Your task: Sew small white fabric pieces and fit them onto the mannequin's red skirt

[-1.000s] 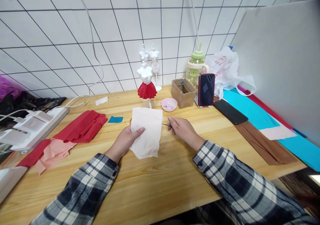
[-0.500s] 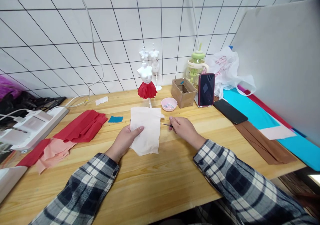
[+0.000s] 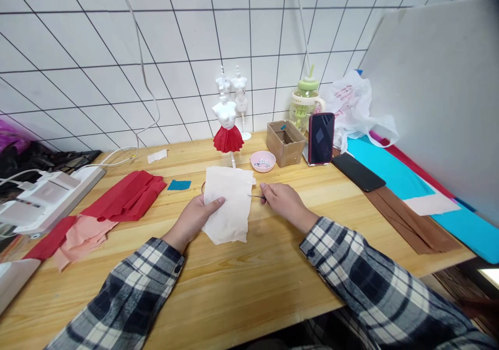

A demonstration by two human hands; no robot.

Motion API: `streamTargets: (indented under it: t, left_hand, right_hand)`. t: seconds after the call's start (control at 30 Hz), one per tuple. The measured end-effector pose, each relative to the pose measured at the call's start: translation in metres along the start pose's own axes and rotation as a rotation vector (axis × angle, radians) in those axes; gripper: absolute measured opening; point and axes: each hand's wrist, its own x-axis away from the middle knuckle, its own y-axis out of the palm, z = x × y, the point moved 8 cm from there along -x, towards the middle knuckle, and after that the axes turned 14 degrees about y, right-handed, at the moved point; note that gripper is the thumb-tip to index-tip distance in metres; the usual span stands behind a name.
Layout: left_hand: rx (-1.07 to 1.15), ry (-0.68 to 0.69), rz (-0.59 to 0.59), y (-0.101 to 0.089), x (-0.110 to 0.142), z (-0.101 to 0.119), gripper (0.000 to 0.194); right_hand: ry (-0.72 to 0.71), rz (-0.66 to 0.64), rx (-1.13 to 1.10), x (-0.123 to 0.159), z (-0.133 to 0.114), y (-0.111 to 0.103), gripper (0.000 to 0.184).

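A pale piece of cloth point(image 3: 230, 220) is pinched by my left hand point(image 3: 195, 215), the thumb on top and the fingers behind it. Its upper right corner carries a small notched flap. To the right, my right hand point(image 3: 283, 202) is closed around small scissors point(image 3: 255, 196); the thin dark blades point left at the cloth's right edge, while the handles are mostly hidden in my fingers. Just behind the cloth stands a white mini dress form point(image 3: 225, 113) wearing a red pleated skirt point(image 3: 228, 139). A pink bowl point(image 3: 262, 168) with small beads sits beyond my right hand.
Red cloth point(image 3: 128, 197), a blue scrap point(image 3: 179, 185) and a power strip point(image 3: 50, 202) lie left. At the back right are a cardboard box point(image 3: 286, 150), a propped phone point(image 3: 320, 138) and a green-lidded bottle point(image 3: 306, 101). Brown cloth point(image 3: 409, 223) lies right.
The scissors have moved slightly left, and their tips now overlap the cloth's right edge. The cloth's upper right flap has shifted a little to the right. My left hand keeps its grip.
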Motion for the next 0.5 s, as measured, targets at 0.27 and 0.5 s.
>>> streamTargets:
  t: [0.27, 0.5]
  left_hand:
    - [-0.033, -0.001, -0.018, 0.0, 0.0, 0.0, 0.048]
    - [-0.013, 0.006, 0.032, -0.002, 0.001, 0.003, 0.054]
  right_hand:
    - [-0.014, -0.054, -0.005, 0.0, -0.003, 0.006, 0.059]
    - [0.057, 0.032, 0.024, -0.004, 0.007, -0.008, 0.057]
